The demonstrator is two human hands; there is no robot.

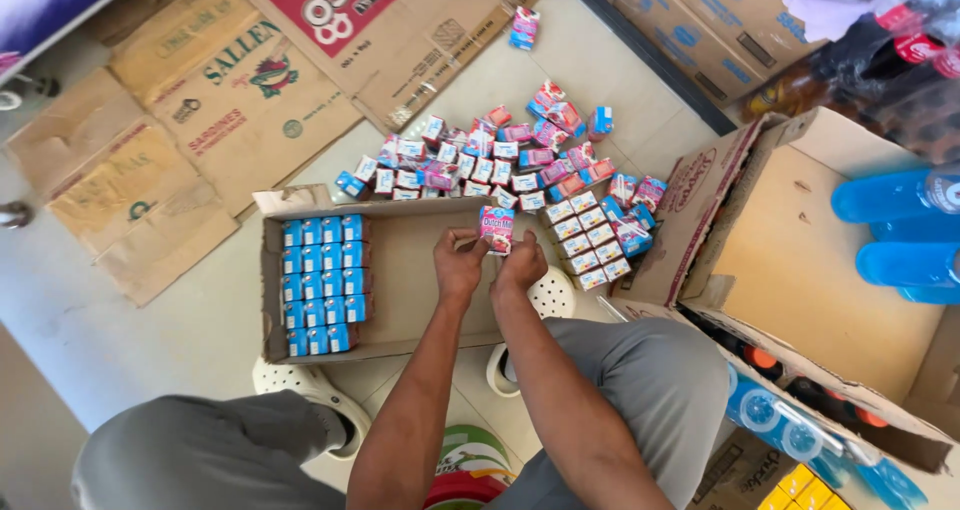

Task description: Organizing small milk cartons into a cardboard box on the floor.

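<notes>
Small pink-and-red drink carton [497,229] stands upright, pinched between left hand [459,266] and right hand [519,266], above the shallow brown cardboard tray [410,270] with blue cartons [324,285] to its left.

Left hand [458,265] and right hand [520,266] pinch a small pink carton [497,228] above the shallow cardboard tray [410,270].

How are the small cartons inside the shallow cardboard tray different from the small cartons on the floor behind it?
The blue small cartons in the shallow cardboard tray stand in tight, even rows; the loose pile of small cartons on the floor lies scattered, many tipped. Tray cartons show only blue; floor cartons mix pink, blue and white. Both look the same size and shape.
</notes>
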